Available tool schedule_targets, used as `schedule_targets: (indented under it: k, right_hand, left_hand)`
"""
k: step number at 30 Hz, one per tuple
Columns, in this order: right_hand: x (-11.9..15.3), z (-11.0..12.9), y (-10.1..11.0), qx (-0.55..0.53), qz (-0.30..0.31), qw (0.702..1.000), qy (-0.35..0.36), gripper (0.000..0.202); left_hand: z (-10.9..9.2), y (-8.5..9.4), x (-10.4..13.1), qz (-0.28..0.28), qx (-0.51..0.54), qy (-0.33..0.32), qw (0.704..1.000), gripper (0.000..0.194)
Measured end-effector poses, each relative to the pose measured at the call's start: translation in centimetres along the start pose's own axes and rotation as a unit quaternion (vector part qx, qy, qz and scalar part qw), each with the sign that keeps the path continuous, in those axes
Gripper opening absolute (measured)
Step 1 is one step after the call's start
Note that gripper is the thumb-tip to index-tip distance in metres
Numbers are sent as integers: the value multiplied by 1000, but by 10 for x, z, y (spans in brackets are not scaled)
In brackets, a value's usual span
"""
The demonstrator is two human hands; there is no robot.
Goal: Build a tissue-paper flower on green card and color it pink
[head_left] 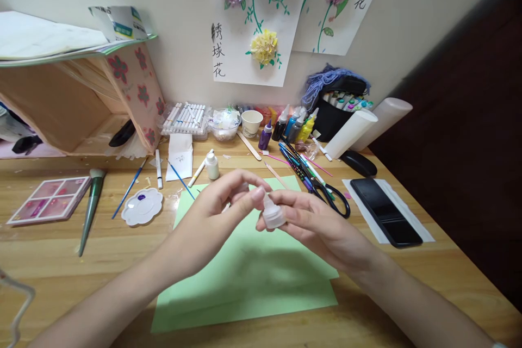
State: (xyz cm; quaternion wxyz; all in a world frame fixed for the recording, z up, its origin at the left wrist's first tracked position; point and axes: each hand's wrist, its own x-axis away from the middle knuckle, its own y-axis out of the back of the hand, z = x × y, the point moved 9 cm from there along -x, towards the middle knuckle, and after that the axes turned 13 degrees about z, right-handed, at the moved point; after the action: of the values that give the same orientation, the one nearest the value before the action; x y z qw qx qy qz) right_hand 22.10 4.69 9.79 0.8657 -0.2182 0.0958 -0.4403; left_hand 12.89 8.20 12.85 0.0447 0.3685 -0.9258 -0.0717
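Note:
Over the green paper (244, 293), my right hand (314, 217) grips a small translucent white nozzle cap (274, 216) between thumb and fingers. The pointed tip of the cap leans up toward my left hand (228, 201), whose thumb and index finger meet at that tip. Something pale shows partly behind the left fingers, too hidden to make out. A small white bottle (212, 166) without a visible nozzle stands upright just behind my left hand. Two overlapping sheets make up the green paper, flat on the wooden table (122, 288).
Scissors (336, 201) and pens lie right of the paper, near a black phone (385, 212). Paint bottles (293, 125), a paper cup (252, 122) and markers (187, 118) line the wall. At left are a flower-shaped palette (142, 207), brushes and a pink box (138, 87).

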Motion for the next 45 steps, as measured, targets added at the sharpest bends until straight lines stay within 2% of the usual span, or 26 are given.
schedule_targets:
  k: [4,10,15,26,34,36,38,39,40,41,43,45]
  right_hand:
    - [-2,-3,-3,12,20,1000,-9,22]
    - [-6,0,4,67,14,998,-13,23]
    - [-9,3,10,84,0,996,-28,26]
    - [-9,-3,16,88,0,994,-72,33]
    - [-11,-5,20,169,13,984,-62,34]
    - [-18,4,36,198,-6,979,-52,34]
    - [-29,26,71,273,-82,958,-20,31]
    - [-32,45,94,336,-160,928,17,28]
    - [-34,65,117,404,-240,881,51,28]
    - [-39,80,134,467,-292,831,73,28]
    - [-57,91,163,495,-319,804,83,25]
    - [-75,94,180,512,-317,793,91,21]
  left_hand:
    - [8,-6,-3,33,72,41,996,25]
    - [23,3,-6,0,85,62,994,33]
    - [26,8,-7,-23,41,65,997,33]
    - [30,10,-10,-19,-19,77,997,27]
    - [29,11,-8,-28,-55,86,994,30]
    - [28,17,-8,-45,-61,89,993,32]
    - [27,25,-9,-67,-61,92,992,32]
    - [26,29,-9,-77,-58,92,991,32]
    - [26,32,-9,-85,-55,91,991,32]
    - [25,35,-10,-90,-52,91,990,33]
    - [25,39,-10,-99,-48,90,990,33]
    - [26,42,-10,-102,-49,92,989,33]
